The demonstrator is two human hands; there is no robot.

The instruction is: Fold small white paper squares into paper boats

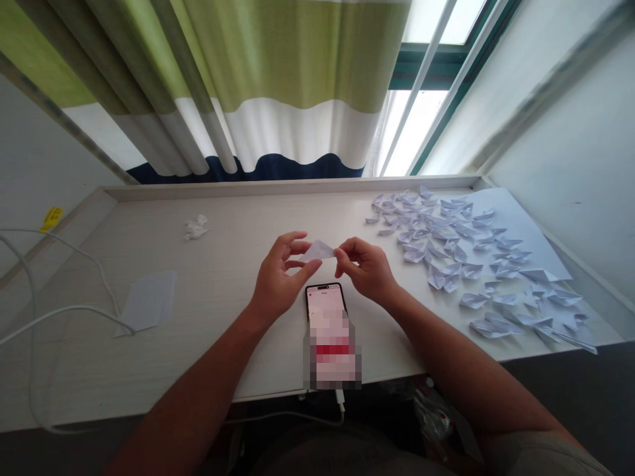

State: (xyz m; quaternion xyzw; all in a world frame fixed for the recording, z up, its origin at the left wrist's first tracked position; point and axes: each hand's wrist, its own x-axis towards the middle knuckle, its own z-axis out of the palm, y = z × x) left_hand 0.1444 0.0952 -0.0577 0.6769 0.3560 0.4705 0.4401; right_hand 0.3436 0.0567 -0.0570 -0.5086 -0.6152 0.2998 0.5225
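A small folded white paper point(319, 250), triangular in outline, is held up just above the desk. My left hand point(284, 274) pinches its left side between the thumb and fingers. At the paper's right corner, the thumb and forefinger of my right hand point(366, 266) are closed on it. Below both hands lies a phone point(325, 301) with its screen lit and its lower part blurred out. To the right, many small folded paper boats point(449, 231) are spread over the desk.
Flat paper sheets point(149, 301) lie on the left of the white desk point(238, 244), near white cables point(74, 309). Behind them is a crumpled tissue point(196, 228). A large white sheet point(520, 218) lies at the back right. A charging cable point(340, 400) hangs from the phone over the front edge.
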